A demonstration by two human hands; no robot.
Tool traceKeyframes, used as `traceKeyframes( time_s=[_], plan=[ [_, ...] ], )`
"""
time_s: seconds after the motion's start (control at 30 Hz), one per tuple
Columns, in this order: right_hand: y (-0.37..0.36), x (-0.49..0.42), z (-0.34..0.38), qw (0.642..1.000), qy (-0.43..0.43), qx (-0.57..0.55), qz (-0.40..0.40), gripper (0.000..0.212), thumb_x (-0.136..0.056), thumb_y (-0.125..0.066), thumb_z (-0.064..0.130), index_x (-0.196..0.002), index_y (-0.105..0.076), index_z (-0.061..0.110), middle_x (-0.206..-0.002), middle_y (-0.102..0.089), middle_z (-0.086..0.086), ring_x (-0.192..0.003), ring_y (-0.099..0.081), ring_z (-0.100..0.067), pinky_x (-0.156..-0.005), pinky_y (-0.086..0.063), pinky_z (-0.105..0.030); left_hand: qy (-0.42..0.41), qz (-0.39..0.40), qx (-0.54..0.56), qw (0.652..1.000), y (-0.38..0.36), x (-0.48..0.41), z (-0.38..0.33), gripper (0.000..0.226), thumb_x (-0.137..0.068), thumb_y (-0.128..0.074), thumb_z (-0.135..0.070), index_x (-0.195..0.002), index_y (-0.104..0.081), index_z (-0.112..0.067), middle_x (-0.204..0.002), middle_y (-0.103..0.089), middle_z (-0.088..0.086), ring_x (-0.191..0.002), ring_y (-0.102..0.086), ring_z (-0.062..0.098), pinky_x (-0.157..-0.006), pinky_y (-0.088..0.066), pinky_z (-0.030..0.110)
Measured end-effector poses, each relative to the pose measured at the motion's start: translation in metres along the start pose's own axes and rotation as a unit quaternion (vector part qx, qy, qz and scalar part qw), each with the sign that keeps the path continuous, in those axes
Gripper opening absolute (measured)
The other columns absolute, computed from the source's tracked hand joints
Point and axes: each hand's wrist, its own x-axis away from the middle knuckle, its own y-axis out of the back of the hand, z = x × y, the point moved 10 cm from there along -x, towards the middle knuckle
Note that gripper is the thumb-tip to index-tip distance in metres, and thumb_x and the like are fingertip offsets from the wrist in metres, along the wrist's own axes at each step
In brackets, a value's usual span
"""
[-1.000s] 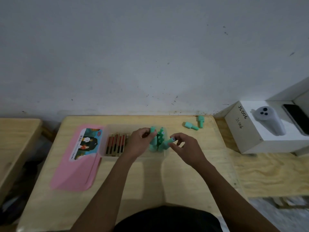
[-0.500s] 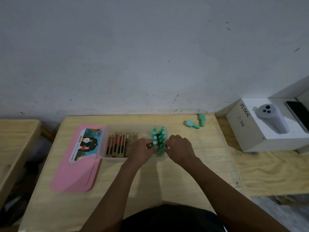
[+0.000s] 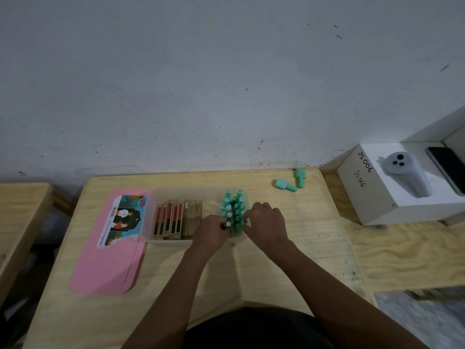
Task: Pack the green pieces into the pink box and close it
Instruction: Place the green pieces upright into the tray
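A translucent box [image 3: 153, 217] sits mid-table with its pink lid [image 3: 105, 268] lying flat to its left. Several green pieces [image 3: 232, 206] stand upright in two rows at the box's right end. My left hand [image 3: 211, 231] pinches the nearest green piece of the left row. My right hand [image 3: 266, 222] pinches the nearest piece of the right row. Two more green pieces lie loose on the table at the back right: one on its side [image 3: 285, 185], one [image 3: 299, 177] beside it near the wall.
Several brown and red flat items [image 3: 176, 219] fill the box's left part. A white box [image 3: 392, 190] with a grey controller [image 3: 407, 175] and a phone [image 3: 446, 167] stands at the right. A second wooden table [image 3: 17, 222] is on the left.
Both hands came down and together, setting their green pieces into the front of the two rows. The pieces that leaned a second ago now stand upright.
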Motion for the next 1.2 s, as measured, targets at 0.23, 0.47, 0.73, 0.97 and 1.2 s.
traceKeyframes(
  time_s=[0.23,0.47,0.73,0.97,1.2],
  plan=[
    [-0.002,0.003,-0.003,0.999,-0.009,-0.033,-0.007,0.026,-0.090,-0.056,0.029,-0.112,-0.069,0.025,-0.113,-0.062,0.001,-0.108,-0.053,-0.020,-0.086,-0.041,-0.035,-0.002,-0.020,0.005,1.000,0.000,0.001,0.000,0.015,-0.075,-0.066,-0.016,-0.083,-0.076,-0.023,-0.074,-0.072,0.000,-0.070,-0.066,0.020,-0.064,-0.055,0.037],
    [-0.006,0.006,-0.008,0.998,-0.021,-0.051,-0.016,0.027,-0.091,-0.056,0.032,-0.113,-0.069,0.026,-0.112,-0.062,0.002,-0.108,-0.054,-0.020,-0.085,-0.043,-0.036,-0.009,-0.064,0.002,0.998,0.007,0.005,-0.004,0.015,-0.074,-0.064,-0.013,-0.081,-0.075,-0.021,-0.072,-0.071,-0.001,-0.067,-0.066,0.018,-0.063,-0.056,0.037],
    [-0.004,0.007,-0.011,0.997,-0.012,-0.076,-0.021,0.028,-0.090,-0.059,0.036,-0.115,-0.067,0.030,-0.112,-0.063,0.004,-0.106,-0.055,-0.017,-0.083,-0.045,-0.034,-0.016,-0.079,0.039,0.996,0.012,0.009,-0.008,0.020,-0.075,-0.073,-0.013,-0.093,-0.066,-0.019,-0.076,-0.065,-0.002,-0.070,-0.063,0.017,-0.060,-0.045,0.026],
    [0.018,0.023,-0.060,0.981,-0.073,-0.160,-0.081,0.021,-0.088,-0.062,0.040,-0.107,-0.069,0.035,-0.097,-0.064,0.012,-0.090,-0.058,-0.007,-0.069,-0.047,-0.026,-0.051,-0.136,0.055,0.988,0.026,0.016,-0.028,0.021,-0.077,-0.076,-0.024,-0.093,-0.062,-0.021,-0.072,-0.060,-0.002,-0.056,-0.051,0.009,-0.054,-0.047,0.028],
    [0.027,0.039,-0.173,0.947,-0.227,-0.200,-0.106,0.014,-0.092,-0.058,0.037,-0.101,-0.068,0.038,-0.092,-0.060,0.016,-0.076,-0.057,-0.006,-0.060,-0.042,-0.025,-0.154,-0.131,0.093,0.975,0.017,0.004,-0.106,0.010,-0.084,-0.069,-0.027,-0.091,-0.064,-0.021,-0.071,-0.058,-0.003,-0.057,-0.045,0.003,-0.055,-0.036,0.015]
  ],
)
